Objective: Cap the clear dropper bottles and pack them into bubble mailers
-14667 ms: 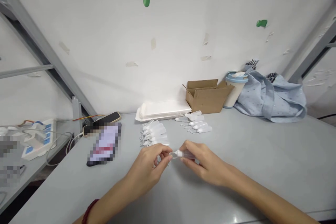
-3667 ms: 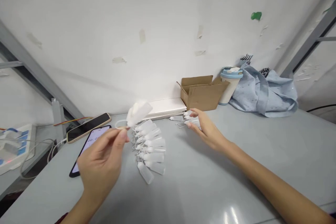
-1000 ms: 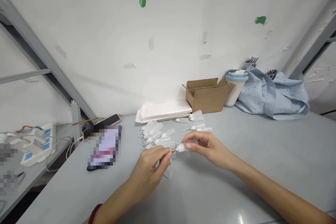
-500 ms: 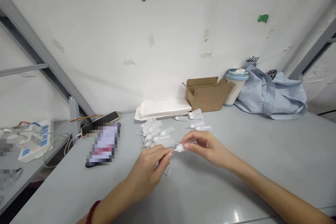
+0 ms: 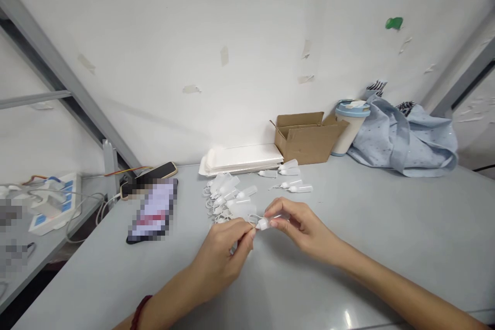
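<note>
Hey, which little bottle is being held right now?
The bottle in the right hand, pointing toward the left hand; the other bottles lie on the table.

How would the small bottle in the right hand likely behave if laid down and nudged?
The bottle may roll in a curve, since it tapers toward its tip. It is probably light, as the right hand seems to hold it by the fingertips.

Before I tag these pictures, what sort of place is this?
Likely an indoor workstation: a grey table against a white wall, small plastic bottles in a cluster, and an open cardboard box.
</note>
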Demonstrator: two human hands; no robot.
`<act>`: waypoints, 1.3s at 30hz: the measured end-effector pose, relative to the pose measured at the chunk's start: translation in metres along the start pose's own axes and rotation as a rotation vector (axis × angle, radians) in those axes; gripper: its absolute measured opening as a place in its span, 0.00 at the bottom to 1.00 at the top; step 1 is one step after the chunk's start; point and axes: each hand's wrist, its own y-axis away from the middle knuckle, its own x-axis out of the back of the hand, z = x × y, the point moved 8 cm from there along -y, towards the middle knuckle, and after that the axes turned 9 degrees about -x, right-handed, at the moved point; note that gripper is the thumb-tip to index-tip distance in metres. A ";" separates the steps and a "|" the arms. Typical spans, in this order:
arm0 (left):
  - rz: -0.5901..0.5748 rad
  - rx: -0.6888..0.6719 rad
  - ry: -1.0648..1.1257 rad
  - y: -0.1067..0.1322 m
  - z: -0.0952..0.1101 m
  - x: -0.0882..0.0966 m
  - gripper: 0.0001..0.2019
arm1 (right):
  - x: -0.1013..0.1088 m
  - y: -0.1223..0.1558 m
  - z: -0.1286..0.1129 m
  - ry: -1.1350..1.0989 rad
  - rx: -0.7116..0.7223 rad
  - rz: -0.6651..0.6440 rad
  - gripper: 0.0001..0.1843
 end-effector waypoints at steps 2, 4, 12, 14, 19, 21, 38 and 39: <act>0.009 -0.002 -0.005 -0.001 -0.001 0.001 0.13 | 0.002 -0.001 0.000 0.013 0.002 0.014 0.07; 0.024 -0.006 -0.022 -0.003 -0.002 0.003 0.12 | 0.004 -0.002 -0.001 0.028 0.012 0.031 0.07; 0.127 -0.050 -0.046 -0.004 -0.004 0.015 0.07 | 0.011 -0.003 -0.002 0.051 0.027 0.069 0.07; 0.131 -0.046 -0.022 -0.003 -0.004 0.014 0.09 | 0.010 -0.003 -0.001 0.051 0.019 0.064 0.07; 0.111 -0.048 0.009 0.000 -0.003 0.009 0.11 | 0.003 -0.003 0.003 0.032 -0.015 0.018 0.05; 0.093 -0.056 0.012 0.001 -0.003 0.007 0.11 | 0.001 -0.003 0.005 0.025 -0.026 -0.003 0.05; 0.230 0.042 -0.238 -0.006 -0.040 0.072 0.11 | 0.059 -0.036 0.042 0.665 0.109 0.328 0.18; 0.133 0.022 -0.265 -0.007 -0.043 0.072 0.11 | 0.062 -0.039 0.046 0.699 0.102 0.335 0.20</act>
